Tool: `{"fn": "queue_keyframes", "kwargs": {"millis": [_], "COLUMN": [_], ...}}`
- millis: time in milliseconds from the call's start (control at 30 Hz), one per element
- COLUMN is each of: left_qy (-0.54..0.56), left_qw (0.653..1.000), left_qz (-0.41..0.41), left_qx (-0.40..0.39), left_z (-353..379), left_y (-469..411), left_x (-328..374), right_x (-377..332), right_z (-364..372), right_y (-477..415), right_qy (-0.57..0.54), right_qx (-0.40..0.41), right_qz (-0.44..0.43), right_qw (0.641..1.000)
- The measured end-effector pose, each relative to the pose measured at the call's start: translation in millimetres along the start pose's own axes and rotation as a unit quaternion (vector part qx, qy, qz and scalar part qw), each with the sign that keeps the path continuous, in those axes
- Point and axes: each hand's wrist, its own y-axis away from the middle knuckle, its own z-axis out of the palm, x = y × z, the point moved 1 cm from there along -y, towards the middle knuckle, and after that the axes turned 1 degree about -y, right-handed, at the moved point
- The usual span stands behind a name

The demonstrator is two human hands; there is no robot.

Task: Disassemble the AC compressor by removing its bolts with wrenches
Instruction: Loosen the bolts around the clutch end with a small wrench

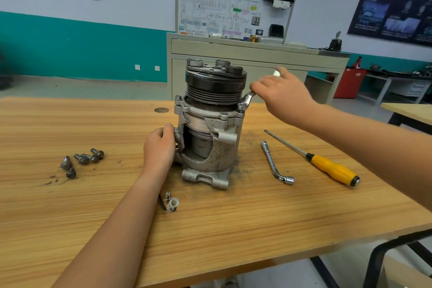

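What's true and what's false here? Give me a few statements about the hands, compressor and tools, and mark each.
1. The right hand holds a wrench set on the compressor's upper flange. True.
2. The left hand lies flat on the table. False: it holds the compressor's side.
3. The yellow-handled screwdriver lies right of the compressor. True.
4. The loose bolts sit in a tray. False: they lie directly on the table.
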Motion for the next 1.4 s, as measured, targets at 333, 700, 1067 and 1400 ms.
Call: {"fn": "queue_keyframes", "kwargs": {"millis": [333,700,1067,1400], "left_qy": [0.015,0.002,0.004,0.015], "left_qw": [1.000,1.000,1.000,1.000], "left_qz": [-0.002,-0.006,-0.004,-0.022], "left_qx": [0.001,-0.008,-0.010,-0.008], "left_z": [1,1,1,0], "left_y": [3,3,1,-1], "left_x": [4,2,-1,-2], "right_x": [-2,-10,-34,-25], "right_z": [-9,-49,-68,-81], "right_y": [14,75,57,46], "right_qy": [-0.200,-0.171,-0.014,0.088], "right_qx": [0.196,-0.107,-0.148,-0.188], "right_qz": [0.145,0.126,0.107,0.010], "right_qw": [0.949,0.971,0.983,0.978]}}
